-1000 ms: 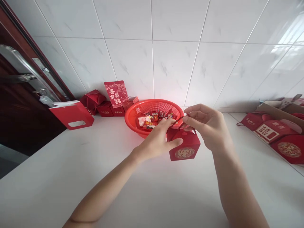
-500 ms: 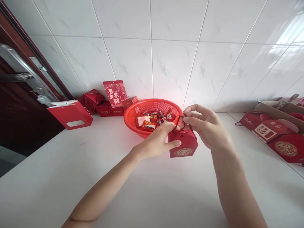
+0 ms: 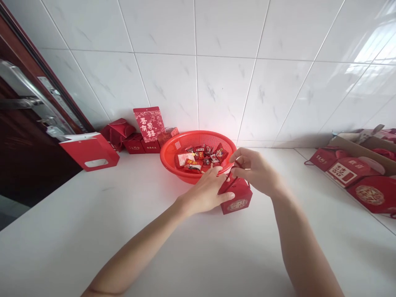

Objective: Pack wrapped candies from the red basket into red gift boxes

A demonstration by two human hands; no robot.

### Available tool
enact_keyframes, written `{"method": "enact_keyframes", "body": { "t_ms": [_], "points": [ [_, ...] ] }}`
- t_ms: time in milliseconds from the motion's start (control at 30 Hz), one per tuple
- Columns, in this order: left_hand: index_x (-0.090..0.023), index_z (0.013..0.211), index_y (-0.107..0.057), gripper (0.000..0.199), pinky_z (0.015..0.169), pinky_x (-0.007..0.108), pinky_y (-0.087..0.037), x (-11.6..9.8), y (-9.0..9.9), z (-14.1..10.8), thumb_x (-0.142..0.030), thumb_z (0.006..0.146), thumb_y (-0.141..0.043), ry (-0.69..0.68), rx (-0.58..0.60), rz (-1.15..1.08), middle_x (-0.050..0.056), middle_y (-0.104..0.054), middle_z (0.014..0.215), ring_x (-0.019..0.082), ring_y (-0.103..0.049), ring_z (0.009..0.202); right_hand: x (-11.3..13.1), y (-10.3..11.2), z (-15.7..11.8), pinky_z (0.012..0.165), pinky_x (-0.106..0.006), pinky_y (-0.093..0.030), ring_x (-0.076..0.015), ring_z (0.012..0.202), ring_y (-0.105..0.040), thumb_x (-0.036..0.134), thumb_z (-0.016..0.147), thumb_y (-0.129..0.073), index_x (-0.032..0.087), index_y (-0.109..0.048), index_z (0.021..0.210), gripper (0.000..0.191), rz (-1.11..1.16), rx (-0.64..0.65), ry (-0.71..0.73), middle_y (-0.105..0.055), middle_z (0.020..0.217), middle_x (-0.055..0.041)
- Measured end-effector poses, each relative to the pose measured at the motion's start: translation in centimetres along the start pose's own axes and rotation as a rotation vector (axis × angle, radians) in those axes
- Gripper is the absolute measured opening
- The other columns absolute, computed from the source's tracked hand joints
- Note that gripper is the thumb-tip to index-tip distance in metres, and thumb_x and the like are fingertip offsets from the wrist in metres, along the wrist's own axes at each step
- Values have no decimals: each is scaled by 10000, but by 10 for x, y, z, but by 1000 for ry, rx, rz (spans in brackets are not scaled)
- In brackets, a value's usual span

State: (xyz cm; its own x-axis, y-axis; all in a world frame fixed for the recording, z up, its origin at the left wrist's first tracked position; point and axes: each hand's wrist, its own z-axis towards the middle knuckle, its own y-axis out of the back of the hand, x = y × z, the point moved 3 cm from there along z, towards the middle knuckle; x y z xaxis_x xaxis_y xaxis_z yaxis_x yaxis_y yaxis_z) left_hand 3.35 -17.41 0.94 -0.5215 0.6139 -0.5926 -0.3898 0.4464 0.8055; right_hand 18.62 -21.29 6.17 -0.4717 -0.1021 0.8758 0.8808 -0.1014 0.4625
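Note:
A small red gift box (image 3: 239,193) with a gold round emblem stands on the white table, slightly turned, just in front of the candy basket. My left hand (image 3: 208,190) grips its left side, thumb on the front face and fingers around the top edge. Above the box's top, my right hand (image 3: 254,170) pinches a dark red cord (image 3: 237,166). That cord runs down to the box, and part of it is hidden by my fingers. Wrapped candies (image 3: 201,156) lie in the red plastic basket (image 3: 168,159) behind my left hand.
Against the tiled wall on the left are a red card (image 3: 150,125), small red boxes (image 3: 134,143) and a red bag with an oval window (image 3: 92,153). More red boxes (image 3: 369,192) and a cardboard carton (image 3: 348,144) stand at the right. A door with a metal handle (image 3: 26,102) is at far left.
My right hand has come down and to the left with the cord, closer to the box's top. The box has turned a little and shifted slightly toward me, my left hand still on it.

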Motion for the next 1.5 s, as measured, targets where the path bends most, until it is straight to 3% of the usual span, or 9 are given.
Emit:
{"method": "enact_keyframes", "body": {
  "t_ms": [200,633,1067,1167,1233,1333,1367,1467,1500],
  "points": [
    [-203,1435,-476,534,1239,639,-131,0,-17,8,-479,980,-523,62,71,196,161,-126,1699,395,0,1575,-14,-7,9,496,-247,-305,-111,541,-409,49,731,-535,221,-543,778,179,-304,78,-59,-445,569,79],
    [-213,1382,-562,485,1219,674,-128,3,-21,9,-477,974,-563,-18,5,201,174,-266,1658,418,-70,1566,-18,-9,11,504,-256,-389,-132,550,-552,83,783,-582,216,-564,769,135,-298,177,-127,-609,657,23],
    [-222,1372,-501,543,1176,738,-161,4,-20,8,-494,915,-615,11,-32,93,205,-259,1636,444,-73,1558,-20,-3,12,511,-249,-358,-120,559,-462,114,742,-579,216,-587,805,120,-259,186,-57,-543,613,53],
    [-210,1414,-451,658,1150,755,-212,1,-17,10,-533,877,-653,16,-105,40,231,-256,1628,478,-106,1541,-20,3,11,516,-250,-355,-117,548,-454,99,705,-562,216,-600,814,165,-249,164,-53,-525,597,62],
    [-209,1440,-412,681,1155,707,-276,-4,-16,9,-512,880,-652,-53,-267,5,225,-296,1604,449,-193,1524,-21,9,11,522,-250,-362,-118,559,-465,112,696,-565,216,-612,835,181,-236,146,-61,-536,616,58],
    [-215,1318,-510,430,1102,574,-434,-18,-29,-1,-373,924,-578,-263,-530,-52,185,-510,1407,343,-472,1357,-23,20,10,538,-249,-380,-125,595,-503,135,681,-585,210,-605,839,176,-184,113,-58,-575,654,42],
    [-225,1242,-563,329,1056,546,-481,-24,-41,-7,-349,938,-547,-344,-520,-58,167,-575,1293,317,-552,1252,-23,24,9,539,-247,-382,-127,602,-509,140,673,-594,209,-599,835,176,-161,96,-58,-580,656,39],
    [-326,1220,-637,265,932,556,-550,-45,-105,-32,-366,974,-547,-569,21,82,140,-640,1178,319,-616,1129,-24,38,7,534,-241,-380,-128,608,-513,164,650,-624,207,-597,836,193,-102,38,-79,-578,651,38],
    [-357,1202,-659,244,904,540,-565,-50,-125,-43,-387,974,-575,-605,114,111,134,-648,1198,313,-619,1122,-25,42,5,535,-241,-382,-129,613,-513,172,646,-629,206,-601,842,201,-86,22,-86,-577,656,37]
  ]
}}
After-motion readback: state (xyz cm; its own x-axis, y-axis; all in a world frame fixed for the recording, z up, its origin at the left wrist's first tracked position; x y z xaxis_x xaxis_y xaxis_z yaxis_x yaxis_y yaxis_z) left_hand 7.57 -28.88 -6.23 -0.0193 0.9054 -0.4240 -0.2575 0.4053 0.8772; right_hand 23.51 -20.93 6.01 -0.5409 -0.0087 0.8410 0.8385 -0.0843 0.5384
